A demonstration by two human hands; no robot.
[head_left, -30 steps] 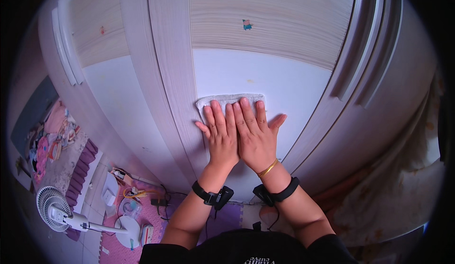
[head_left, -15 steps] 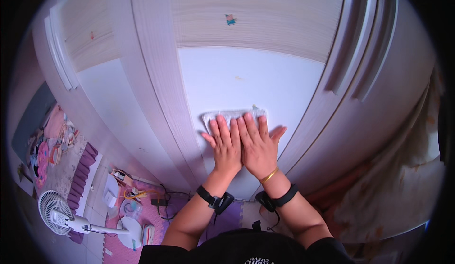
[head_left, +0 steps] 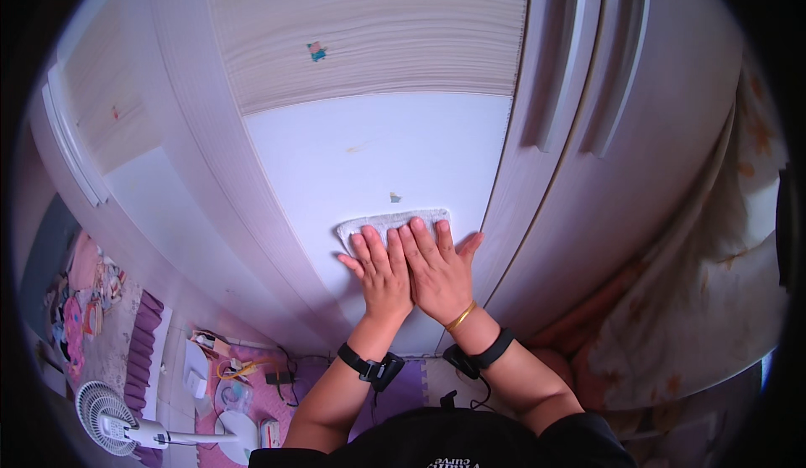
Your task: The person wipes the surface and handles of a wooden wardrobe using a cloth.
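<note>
A folded grey-white cloth (head_left: 395, 219) lies flat against the white panel (head_left: 378, 166) of a wardrobe door. My left hand (head_left: 384, 277) and my right hand (head_left: 438, 271) press on it side by side, fingers stretched out and palms toward the door. The cloth's top edge shows above the fingertips; its lower part is hidden beneath them. Just above it, a small grey scrap or mark (head_left: 395, 198) sticks to the panel, with a faint yellowish smear (head_left: 357, 148) higher up. Both wrists wear black straps, and the right one also a gold bracelet.
Long vertical door handles (head_left: 564, 65) run at the upper right. A small sticker (head_left: 316, 51) is on the wood-grain panel. Low on the left stand a white fan (head_left: 105, 418) and a bed with piled clothes (head_left: 84, 300). Patterned fabric (head_left: 672, 325) hangs at the right.
My two hands and the cloth have slid a little down the panel, leaving more room below the grey mark. The view has shifted, so the door appears further left.
</note>
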